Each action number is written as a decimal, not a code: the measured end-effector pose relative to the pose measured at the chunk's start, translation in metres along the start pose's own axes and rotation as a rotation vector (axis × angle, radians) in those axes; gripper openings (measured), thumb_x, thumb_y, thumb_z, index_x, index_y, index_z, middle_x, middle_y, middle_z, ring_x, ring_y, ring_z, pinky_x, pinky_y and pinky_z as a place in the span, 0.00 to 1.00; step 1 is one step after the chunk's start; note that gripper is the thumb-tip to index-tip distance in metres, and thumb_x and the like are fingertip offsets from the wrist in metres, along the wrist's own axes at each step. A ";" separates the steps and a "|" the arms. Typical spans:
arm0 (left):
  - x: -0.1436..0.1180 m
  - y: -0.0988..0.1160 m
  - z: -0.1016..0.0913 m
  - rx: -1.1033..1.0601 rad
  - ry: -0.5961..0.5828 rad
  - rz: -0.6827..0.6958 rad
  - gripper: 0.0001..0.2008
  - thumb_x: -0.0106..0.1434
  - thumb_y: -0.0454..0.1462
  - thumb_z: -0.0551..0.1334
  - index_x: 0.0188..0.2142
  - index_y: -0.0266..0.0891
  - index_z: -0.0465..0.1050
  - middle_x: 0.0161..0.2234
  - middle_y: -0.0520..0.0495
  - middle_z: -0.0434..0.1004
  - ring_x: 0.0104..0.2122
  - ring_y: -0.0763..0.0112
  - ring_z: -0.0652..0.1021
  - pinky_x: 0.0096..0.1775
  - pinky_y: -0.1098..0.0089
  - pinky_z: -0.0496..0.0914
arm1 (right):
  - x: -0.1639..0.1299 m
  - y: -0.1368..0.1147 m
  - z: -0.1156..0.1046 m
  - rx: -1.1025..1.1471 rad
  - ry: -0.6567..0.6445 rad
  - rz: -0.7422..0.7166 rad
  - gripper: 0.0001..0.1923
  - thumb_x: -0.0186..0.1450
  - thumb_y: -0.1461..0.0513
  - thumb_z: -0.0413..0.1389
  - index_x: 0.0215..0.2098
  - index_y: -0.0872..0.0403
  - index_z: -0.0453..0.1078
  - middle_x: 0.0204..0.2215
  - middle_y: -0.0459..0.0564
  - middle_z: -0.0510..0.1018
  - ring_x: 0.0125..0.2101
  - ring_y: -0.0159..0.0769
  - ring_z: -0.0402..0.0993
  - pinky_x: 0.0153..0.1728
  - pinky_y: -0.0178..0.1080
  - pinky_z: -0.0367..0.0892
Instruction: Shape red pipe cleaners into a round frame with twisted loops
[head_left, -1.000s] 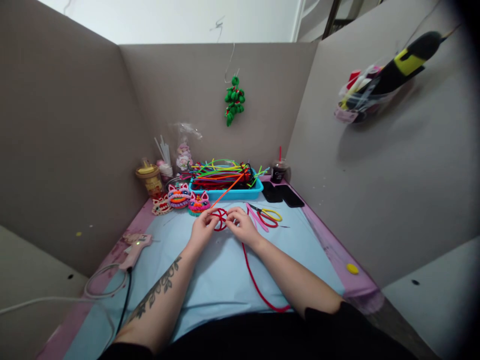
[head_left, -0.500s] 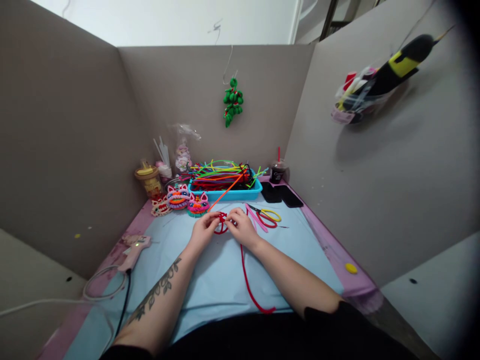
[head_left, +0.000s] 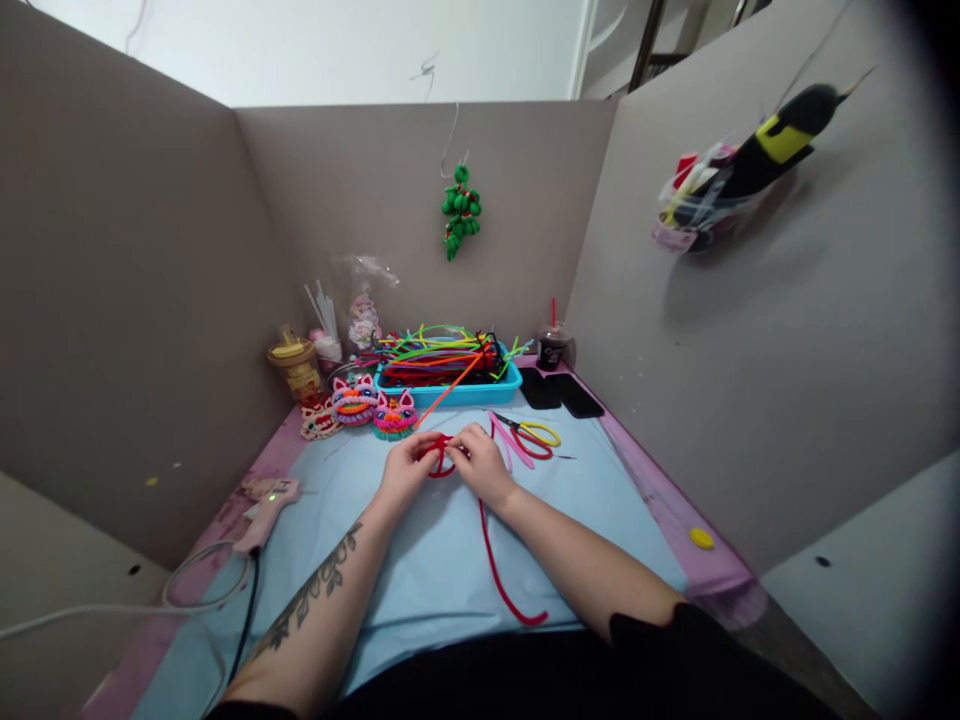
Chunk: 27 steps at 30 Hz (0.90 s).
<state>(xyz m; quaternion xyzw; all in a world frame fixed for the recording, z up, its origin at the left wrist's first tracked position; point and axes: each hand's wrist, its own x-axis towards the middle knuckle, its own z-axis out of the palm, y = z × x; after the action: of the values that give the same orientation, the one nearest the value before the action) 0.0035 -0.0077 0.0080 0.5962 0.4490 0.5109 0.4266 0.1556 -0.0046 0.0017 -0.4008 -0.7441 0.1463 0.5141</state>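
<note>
A small red pipe-cleaner loop (head_left: pixel 441 456) sits pinched between both hands above the middle of the light blue table cover (head_left: pixel 420 560). The left hand (head_left: pixel 405 470) closes on its left edge with fingertips curled in; the right hand (head_left: pixel 480 462) grips the right edge the same way, so neither hand is nearer than the other and the loop lies straight between them. From under the right hand the loose red tail (head_left: pixel 499 570) of the same pipe cleaner trails toward the person, its long axis running from the hands back to the near table edge, then hooking rightward at the end

Just beyond the right hand lie scissors (head_left: pixel 534 436) with red and yellow handles beside a few pink pipe cleaners (head_left: pixel 504 442). Farther back stands a blue tray (head_left: pixel 450 388) heaped with coloured pipe cleaners, one orange piece leaning out toward the hands. To the tray's left sit finished fuzzy lion heads (head_left: pixel 371 408), and two dark phones (head_left: pixel 559 392) rest to its right. A glue gun (head_left: pixel 264 502) lies well apart near the left edge, cord running off toward the person
</note>
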 end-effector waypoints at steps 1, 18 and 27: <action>0.000 0.000 0.000 0.011 0.011 0.003 0.16 0.51 0.38 0.62 0.40 0.33 0.72 0.38 0.40 0.77 0.37 0.63 0.77 0.42 0.64 0.70 | 0.000 0.000 0.000 0.001 0.000 0.006 0.04 0.60 0.65 0.53 0.28 0.53 0.68 0.27 0.47 0.67 0.31 0.34 0.66 0.35 0.38 0.64; -0.001 0.001 -0.002 -0.001 0.033 -0.010 0.17 0.50 0.38 0.63 0.39 0.32 0.74 0.40 0.39 0.77 0.39 0.62 0.76 0.43 0.64 0.69 | 0.001 -0.006 0.001 0.094 0.002 0.033 0.04 0.59 0.63 0.53 0.30 0.52 0.70 0.26 0.47 0.72 0.31 0.34 0.68 0.34 0.36 0.64; -0.003 0.002 -0.004 0.053 0.037 0.044 0.16 0.52 0.41 0.62 0.39 0.34 0.74 0.39 0.40 0.77 0.40 0.62 0.76 0.44 0.64 0.68 | 0.002 -0.008 0.001 0.088 -0.043 0.098 0.05 0.60 0.62 0.51 0.28 0.53 0.67 0.25 0.46 0.70 0.29 0.34 0.66 0.31 0.35 0.62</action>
<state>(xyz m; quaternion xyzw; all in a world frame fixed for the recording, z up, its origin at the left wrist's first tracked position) -0.0006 -0.0104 0.0096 0.6074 0.4570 0.5191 0.3910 0.1510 -0.0084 0.0076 -0.4104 -0.7273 0.2124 0.5074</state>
